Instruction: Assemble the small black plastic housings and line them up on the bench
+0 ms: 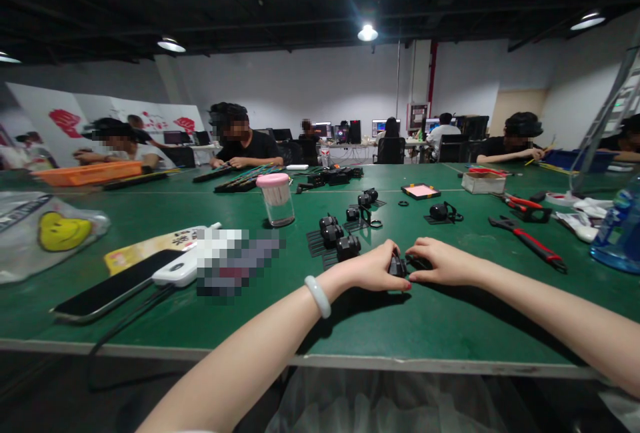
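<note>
My left hand [377, 266], with a pale bangle on its wrist, grips a black plastic fitting [398, 266] that looks like a cable gland. Close beside it, my right hand [440, 261] pinches a thin black piece [420, 263], perhaps a ring; the fingers partly hide it. Whether the two pieces touch, I cannot tell. Left of my hands, several similar black fittings [349, 246] sit on flat, comb-like black bases. One more fitting [440, 211] lies beyond my right hand, and a small black ring [403, 203] lies farther back.
On the green table [430, 333], adjustable pliers [533, 243] and a blue water bottle [620, 226] are at right. A pink-lidded jar [277, 199], a phone [115, 284], a white power adapter [187, 265] and a plastic bag [47, 233] are at left. Several people sit across the table.
</note>
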A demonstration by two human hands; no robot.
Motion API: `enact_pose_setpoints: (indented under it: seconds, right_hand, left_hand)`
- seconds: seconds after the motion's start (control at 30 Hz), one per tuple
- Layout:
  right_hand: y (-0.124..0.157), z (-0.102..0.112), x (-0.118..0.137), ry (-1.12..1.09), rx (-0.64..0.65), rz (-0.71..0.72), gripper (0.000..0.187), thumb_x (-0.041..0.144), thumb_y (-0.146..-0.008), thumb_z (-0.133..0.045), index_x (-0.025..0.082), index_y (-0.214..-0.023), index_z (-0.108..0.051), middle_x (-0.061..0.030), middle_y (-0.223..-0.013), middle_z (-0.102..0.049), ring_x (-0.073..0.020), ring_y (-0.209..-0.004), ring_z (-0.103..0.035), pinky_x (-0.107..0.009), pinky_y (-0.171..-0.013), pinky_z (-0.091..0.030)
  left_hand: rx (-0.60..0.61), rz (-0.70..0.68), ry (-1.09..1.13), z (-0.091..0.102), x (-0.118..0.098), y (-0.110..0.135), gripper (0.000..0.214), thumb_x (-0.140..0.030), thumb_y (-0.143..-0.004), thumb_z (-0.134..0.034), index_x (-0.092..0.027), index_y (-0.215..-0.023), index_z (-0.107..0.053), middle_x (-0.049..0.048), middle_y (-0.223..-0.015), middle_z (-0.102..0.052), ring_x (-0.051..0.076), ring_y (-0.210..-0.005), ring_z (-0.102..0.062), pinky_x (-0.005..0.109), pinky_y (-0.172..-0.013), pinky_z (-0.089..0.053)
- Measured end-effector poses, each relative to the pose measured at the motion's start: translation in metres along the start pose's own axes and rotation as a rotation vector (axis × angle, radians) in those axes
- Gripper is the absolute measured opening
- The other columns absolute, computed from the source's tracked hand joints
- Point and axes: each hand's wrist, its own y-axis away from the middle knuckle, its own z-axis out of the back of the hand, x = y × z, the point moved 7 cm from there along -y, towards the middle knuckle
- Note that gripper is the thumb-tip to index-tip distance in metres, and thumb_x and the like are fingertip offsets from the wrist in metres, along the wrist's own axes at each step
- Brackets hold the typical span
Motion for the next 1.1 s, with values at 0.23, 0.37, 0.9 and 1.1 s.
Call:
enact_pose_setpoints:
  seconds: [0.23, 0.37, 0.9, 1.1]
  right_hand:
    - [-0.003, -0.002, 0.000, -0.006, -0.039, 0.013, 0.027, 0.039, -0.069, -0.054, 0.015, -0.082, -0.057, -0.0062, -0.079, -0.052, -0.0165, -0.073, -0.049, -0.027, -0.064, -0.038]
    - [-0.003, -0.002, 0.007, -0.039, -0.085, -0.008, 0.026, 0.036, -0.067, -0.056, 0.016, -0.084, -0.055, -0.0041, -0.075, -0.051, -0.0145, -0.068, -0.048, -0.025, -0.060, -0.038]
    - [-0.008, -0.021, -0.022, -0.830, -0.079, -0.263, 0.032, 0.030, -0.071, -0.048, 0.015, -0.099, -0.047, -0.0010, -0.071, -0.056, -0.0097, -0.055, -0.053, -0.025, -0.056, -0.045]
    - [-0.008, -0.023, -0.018, -0.976, -0.033, -0.277, 0.032, 0.030, -0.065, -0.057, 0.014, -0.092, -0.049, -0.0019, -0.074, -0.057, -0.0098, -0.060, -0.053, -0.026, -0.060, -0.046]
  left_hand:
    - [-0.009, -0.006, -0.002, -0.001, 0.001, 0.000, 0.061, -0.051, -0.059, -0.055, -0.017, -0.104, -0.033, 0.0027, -0.086, -0.049, 0.014, -0.070, -0.049, 0.024, -0.058, -0.039]
    - [-0.019, -0.015, -0.009, 0.000, 0.000, 0.001, 0.058, -0.048, -0.059, -0.056, -0.017, -0.102, -0.033, 0.0013, -0.083, -0.048, 0.014, -0.067, -0.049, 0.023, -0.054, -0.038]
    - [0.006, -0.005, 0.003, 0.000, -0.001, 0.002, 0.056, -0.047, -0.060, -0.055, -0.016, -0.100, -0.032, 0.0012, -0.084, -0.047, 0.014, -0.070, -0.049, 0.023, -0.055, -0.037]
    - [-0.002, -0.026, -0.008, 0.000, -0.001, 0.001, 0.054, -0.045, -0.060, -0.056, -0.016, -0.099, -0.033, 0.0014, -0.084, -0.047, 0.015, -0.071, -0.049, 0.023, -0.056, -0.037]
